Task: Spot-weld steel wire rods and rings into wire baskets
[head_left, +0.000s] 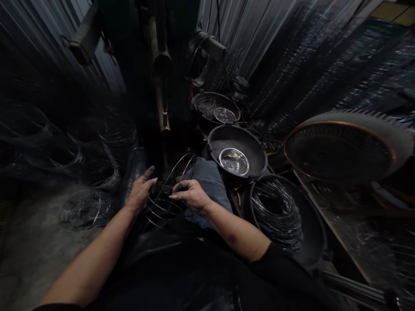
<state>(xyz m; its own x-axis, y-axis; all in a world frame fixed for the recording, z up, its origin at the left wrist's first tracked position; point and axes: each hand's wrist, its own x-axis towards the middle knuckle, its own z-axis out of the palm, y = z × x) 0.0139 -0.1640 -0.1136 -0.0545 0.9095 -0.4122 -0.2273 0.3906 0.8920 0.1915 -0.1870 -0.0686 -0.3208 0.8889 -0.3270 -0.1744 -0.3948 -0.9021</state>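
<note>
Between my knees is a cage-like piece of bent metal wire (pixel 156 212), with several curved rings and a tall loop rising above them. My right hand (pixel 192 195) is closed on the wire piece at its right side, thumb and forefinger nearly together. At its left side is my left hand (pixel 139 193), thumb and forefinger stretched and apart. Its lower fingers are hidden, and I cannot tell whether they touch the wire. Near my right knee, a shiny metal bowl (pixel 234 161) with small bits inside sits in a dark round pan (pixel 256 149).
A coil of wire (pixel 275 214) lies in another pan (pixel 313 229) at my right. Behind stands a pan (pixel 201 97) with wire pieces. A large round fan-like guard (pixel 343 151) is at the right. A metal post (pixel 161 86) hangs ahead. Wire coils (pixel 87 209) lie on the left floor.
</note>
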